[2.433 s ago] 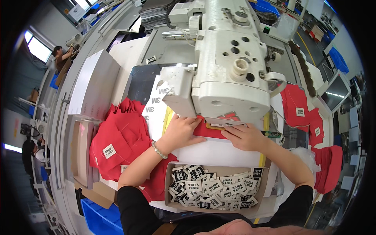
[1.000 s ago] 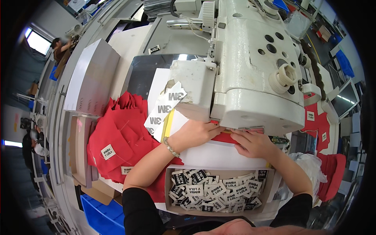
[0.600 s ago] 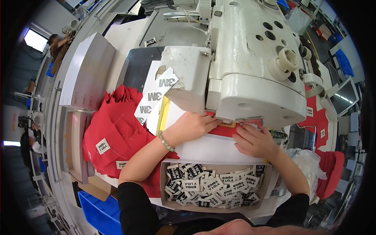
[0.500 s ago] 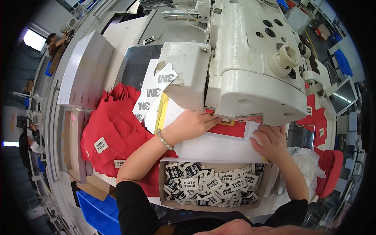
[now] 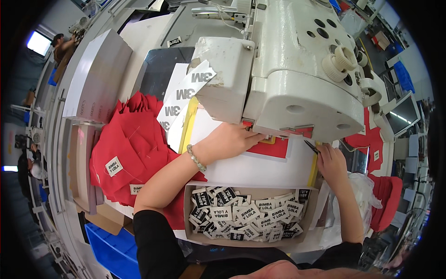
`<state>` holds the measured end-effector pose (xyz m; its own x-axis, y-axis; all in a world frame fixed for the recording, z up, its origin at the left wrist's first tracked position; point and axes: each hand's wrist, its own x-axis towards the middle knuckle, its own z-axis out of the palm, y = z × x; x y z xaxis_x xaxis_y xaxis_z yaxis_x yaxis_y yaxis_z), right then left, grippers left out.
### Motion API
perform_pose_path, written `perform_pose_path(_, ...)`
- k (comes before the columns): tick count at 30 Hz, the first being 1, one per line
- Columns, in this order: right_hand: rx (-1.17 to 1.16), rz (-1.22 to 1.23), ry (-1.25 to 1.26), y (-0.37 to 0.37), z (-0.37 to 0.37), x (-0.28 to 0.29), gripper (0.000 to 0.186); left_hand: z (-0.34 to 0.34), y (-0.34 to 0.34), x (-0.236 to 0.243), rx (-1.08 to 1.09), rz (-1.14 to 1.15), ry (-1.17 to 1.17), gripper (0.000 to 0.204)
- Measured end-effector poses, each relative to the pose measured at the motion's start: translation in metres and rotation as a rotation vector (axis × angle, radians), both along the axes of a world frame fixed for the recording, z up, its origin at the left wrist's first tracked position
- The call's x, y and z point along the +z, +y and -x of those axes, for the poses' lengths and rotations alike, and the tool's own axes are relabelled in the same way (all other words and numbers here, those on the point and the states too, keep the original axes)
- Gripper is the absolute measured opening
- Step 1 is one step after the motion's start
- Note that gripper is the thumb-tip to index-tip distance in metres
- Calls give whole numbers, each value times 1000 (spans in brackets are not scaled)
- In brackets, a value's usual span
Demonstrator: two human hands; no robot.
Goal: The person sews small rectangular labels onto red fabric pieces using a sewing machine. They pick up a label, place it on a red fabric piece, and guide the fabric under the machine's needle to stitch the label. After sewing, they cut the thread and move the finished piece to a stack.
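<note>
A piece of red fabric [image 5: 279, 149] lies on a white work plate [image 5: 241, 168] under the head of a white industrial sewing machine [image 5: 302, 100]. My left hand [image 5: 228, 141] reaches in from the left, its fingers stretched out to the fabric beside a small yellow frame [image 5: 268, 139]. The machine head partly hides those fingertips. At the right of the plate, my right hand [image 5: 331, 162] is closed on dark pointed tweezers [image 5: 312, 147], whose tips point up and left toward the fabric. A bracelet [image 5: 196, 158] circles my left wrist.
An open box of black and white labels [image 5: 248, 214] stands in front of the plate. Stacked red fabric pieces [image 5: 123, 151] lie at the left, beside a white box [image 5: 95, 79]. Clear plastic bags [image 5: 353, 195] and folded red fabric [image 5: 385, 200] are at the right.
My right hand has drawn back slightly from the fabric, and tweezers now show in it. My left hand stays by the yellow frame. The view has shifted a little.
</note>
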<state>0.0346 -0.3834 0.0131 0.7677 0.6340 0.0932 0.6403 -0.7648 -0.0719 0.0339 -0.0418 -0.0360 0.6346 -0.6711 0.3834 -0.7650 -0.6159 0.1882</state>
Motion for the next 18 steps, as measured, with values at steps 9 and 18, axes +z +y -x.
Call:
perform_pose_path(9,-266,-272,146,35,-21,4,25,6,-1,17,22,-5,-33,27)
perform_pose_path(18,28,-358,243,73,-38,37,44,4,-4,18,29,18,-76,30)
